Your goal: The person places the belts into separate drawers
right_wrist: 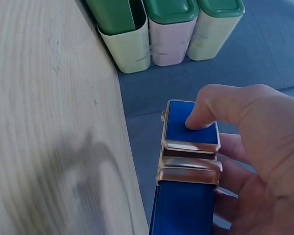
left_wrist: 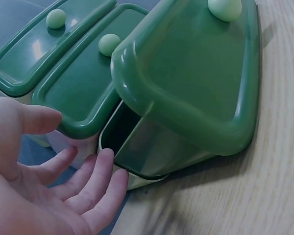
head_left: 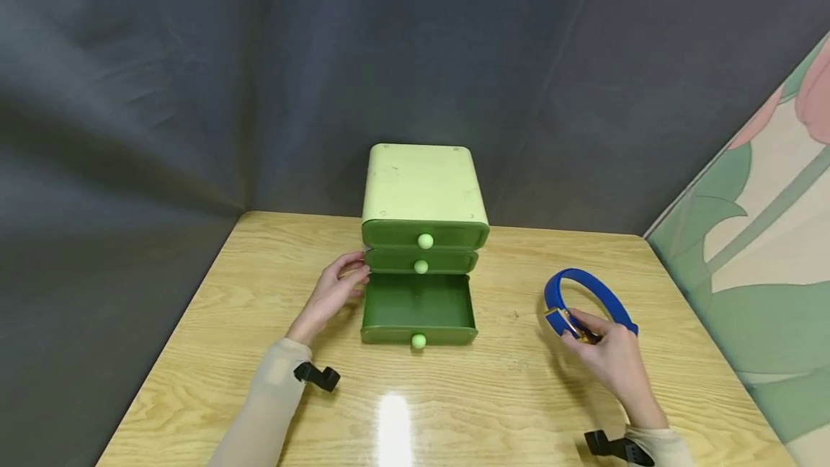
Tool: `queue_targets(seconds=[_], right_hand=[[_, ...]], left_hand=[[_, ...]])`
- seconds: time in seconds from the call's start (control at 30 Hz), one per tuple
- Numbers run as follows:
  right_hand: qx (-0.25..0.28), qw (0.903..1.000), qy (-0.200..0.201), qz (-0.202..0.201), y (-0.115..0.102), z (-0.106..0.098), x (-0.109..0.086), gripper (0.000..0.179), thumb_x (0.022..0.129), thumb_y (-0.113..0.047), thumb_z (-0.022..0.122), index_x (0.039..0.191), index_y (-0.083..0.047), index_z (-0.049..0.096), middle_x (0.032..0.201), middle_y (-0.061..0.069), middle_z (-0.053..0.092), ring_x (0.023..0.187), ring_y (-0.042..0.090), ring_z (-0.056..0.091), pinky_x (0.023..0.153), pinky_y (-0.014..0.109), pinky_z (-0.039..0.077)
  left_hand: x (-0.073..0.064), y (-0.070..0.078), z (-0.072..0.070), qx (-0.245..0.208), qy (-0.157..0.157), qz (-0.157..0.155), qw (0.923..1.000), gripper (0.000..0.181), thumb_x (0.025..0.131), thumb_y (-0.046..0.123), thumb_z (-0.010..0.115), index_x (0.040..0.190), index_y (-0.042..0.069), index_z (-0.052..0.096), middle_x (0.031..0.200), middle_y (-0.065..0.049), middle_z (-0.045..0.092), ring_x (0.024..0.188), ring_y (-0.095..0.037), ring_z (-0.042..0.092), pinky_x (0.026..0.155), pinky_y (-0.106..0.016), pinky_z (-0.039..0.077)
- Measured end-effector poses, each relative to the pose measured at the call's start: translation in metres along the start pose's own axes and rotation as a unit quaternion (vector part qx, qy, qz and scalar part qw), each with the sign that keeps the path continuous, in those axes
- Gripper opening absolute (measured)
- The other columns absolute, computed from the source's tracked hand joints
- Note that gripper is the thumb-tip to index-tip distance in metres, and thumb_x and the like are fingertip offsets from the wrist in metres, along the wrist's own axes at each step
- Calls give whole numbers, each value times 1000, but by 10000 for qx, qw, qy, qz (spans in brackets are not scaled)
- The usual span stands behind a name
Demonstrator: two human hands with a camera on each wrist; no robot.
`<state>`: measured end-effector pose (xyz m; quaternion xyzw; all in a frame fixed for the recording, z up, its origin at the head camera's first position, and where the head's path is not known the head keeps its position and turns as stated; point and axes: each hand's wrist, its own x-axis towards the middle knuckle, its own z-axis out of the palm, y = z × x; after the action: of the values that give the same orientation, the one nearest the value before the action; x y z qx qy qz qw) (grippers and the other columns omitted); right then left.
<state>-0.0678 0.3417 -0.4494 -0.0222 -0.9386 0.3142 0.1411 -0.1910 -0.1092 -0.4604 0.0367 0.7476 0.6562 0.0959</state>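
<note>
A small green chest of drawers (head_left: 424, 182) stands on the table, its bottom drawer (head_left: 418, 301) pulled out with a bare floor showing. The two upper drawers are pushed in. At the chest's left side is my left hand (head_left: 332, 295), fingers loosely spread. In the left wrist view its fingertips (left_wrist: 105, 159) lie near the side of the chest; whether they touch I cannot tell. My right hand (head_left: 612, 355) holds a looped blue belt (head_left: 593, 279) at its gold buckle (right_wrist: 188, 161), to the right of the chest. The thumb presses on the buckle's blue face.
The wooden table (head_left: 506, 395) has its back edge against a dark curtain (head_left: 519, 78). On the right hangs a cloth with a flower pattern (head_left: 772, 258). A black camera mount is strapped to each wrist.
</note>
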Motion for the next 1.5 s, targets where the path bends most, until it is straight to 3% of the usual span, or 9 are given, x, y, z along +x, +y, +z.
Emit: queue_targets(seconds=[0.37, 0.63, 0.97, 1.2, 1.5], right_hand=[[224, 9992, -299, -139, -11, 4, -9, 40, 87, -4, 81, 126, 1, 77, 112, 25, 79, 70, -5, 63, 55, 18, 53], [284, 9985, -393, -264, -21, 5, -11, 40, 84, -2, 81, 124, -1, 78, 104, 18, 81, 64, -2, 59, 52, 21, 51], [316, 9969, -564, -452, -34, 5, -13, 38, 85, -5, 84, 122, -6, 81, 112, 18, 81, 76, 0, 64, 59, 19, 52], [377, 9932, -793, -759, -44, 5, -13, 37, 85, -4, 83, 122, -7, 81, 113, 17, 81, 73, -2, 62, 57, 21, 53], [568, 9893, -1095, -784, -57, 6, -17, 38, 86, -7, 84, 124, -9, 80, 112, 14, 81, 70, -2, 60, 55, 21, 51]], left_hand=[[0, -2, -1, -1, 56, -25, 10000, 56, 110, 21, 56, 159, -1, 42, 154, -27, 52, 130, -42, 61, 107, -53, 57], [1, -4, 1, -29, 46, -28, 10000, 55, 110, 21, 56, 159, -1, 42, 154, -27, 52, 130, -41, 61, 106, -52, 57], [1, -4, 1, -35, 10, 1, 10000, 56, 110, 21, 56, 159, -2, 41, 154, -28, 51, 131, -43, 60, 106, -53, 57], [2, -4, 0, -39, 36, 2, 10000, 55, 111, 21, 56, 159, -1, 42, 154, -27, 51, 131, -43, 60, 106, -54, 57], [1, -3, 1, -51, 44, -34, 10000, 55, 110, 20, 56, 159, -1, 42, 154, -26, 52, 130, -41, 61, 106, -52, 57]])
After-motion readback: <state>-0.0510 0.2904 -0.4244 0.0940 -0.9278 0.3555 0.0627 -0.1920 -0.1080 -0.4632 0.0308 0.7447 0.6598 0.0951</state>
